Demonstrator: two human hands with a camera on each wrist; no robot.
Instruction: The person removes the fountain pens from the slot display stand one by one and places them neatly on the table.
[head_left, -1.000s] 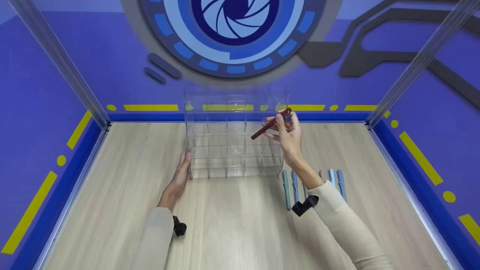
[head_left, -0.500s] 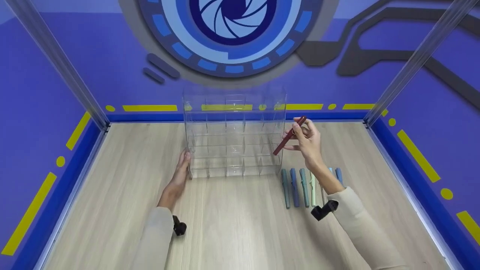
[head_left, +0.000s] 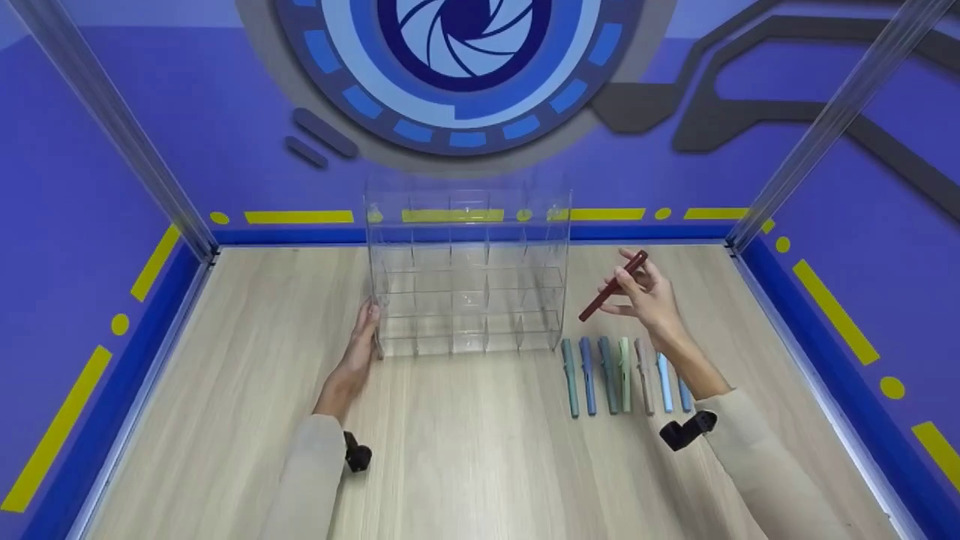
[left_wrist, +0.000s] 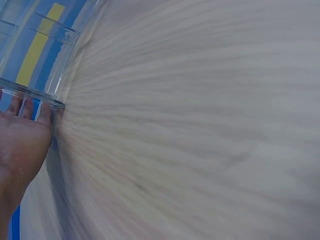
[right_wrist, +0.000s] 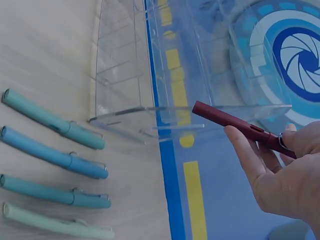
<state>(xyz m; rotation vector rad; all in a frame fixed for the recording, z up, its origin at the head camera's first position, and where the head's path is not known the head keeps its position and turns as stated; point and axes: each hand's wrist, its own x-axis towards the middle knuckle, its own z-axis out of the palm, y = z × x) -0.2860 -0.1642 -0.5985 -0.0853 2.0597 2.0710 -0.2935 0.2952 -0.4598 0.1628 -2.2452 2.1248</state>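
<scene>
A dark red pen [head_left: 611, 289] is pinched between the thumb and fingers of my right hand [head_left: 651, 304], held up to the right of the clear organizer. In the right wrist view the red pen [right_wrist: 235, 125] shows its clip near my thumb. My left hand [head_left: 358, 349] rests against the left side of the clear compartment organizer [head_left: 469, 281], which stands upright at the back of the table. The left wrist view shows the fingers [left_wrist: 44, 114] straight along the organizer's side wall [left_wrist: 30, 91]. Its compartments hold no pens.
Several pens lie side by side in a row right of the organizer: a teal pen [head_left: 571, 379], a blue pen [head_left: 588, 375], a pale green pen [head_left: 625, 375], a brownish pen [head_left: 644, 375] and others. A blue patterned wall [head_left: 300, 187] rises behind the table [head_left: 450, 450].
My right hand has moved right and toward me with the red pen, from in front of the organizer to beyond its right side, uncovering more of the row. My left hand stays put.
</scene>
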